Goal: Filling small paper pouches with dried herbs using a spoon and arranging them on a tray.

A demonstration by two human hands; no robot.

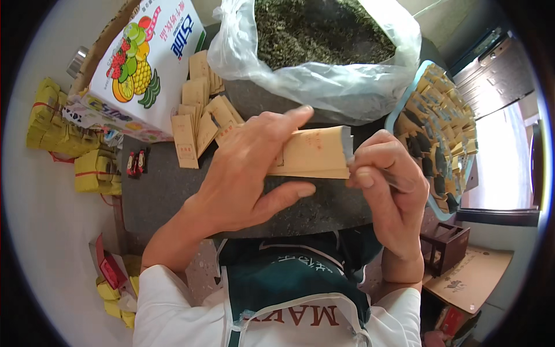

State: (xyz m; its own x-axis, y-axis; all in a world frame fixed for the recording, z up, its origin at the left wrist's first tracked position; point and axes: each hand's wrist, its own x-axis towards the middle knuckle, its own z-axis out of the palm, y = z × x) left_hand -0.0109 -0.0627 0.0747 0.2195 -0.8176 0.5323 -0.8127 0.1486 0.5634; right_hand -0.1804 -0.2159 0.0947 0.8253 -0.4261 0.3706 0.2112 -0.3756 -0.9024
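A few stacked kraft paper packets with red print lie flat in front of me, their silvery lining showing at the right end. My left hand rests over their left part and holds them, its thumb apart below; most of its fingertips are hidden. At the lined end, my right hand pinches the packet edge between thumb and fingers. Something thin and clear shows in the right palm; I cannot tell what. Beyond the left hand, more kraft packets lie in fanned piles.
A clear plastic bag of dark dried leaves stands at the back. On the left is a printed carton, near small red-wrapped pieces. A light-blue basket of packets stands right. Yellow bundles lie beyond the dark table.
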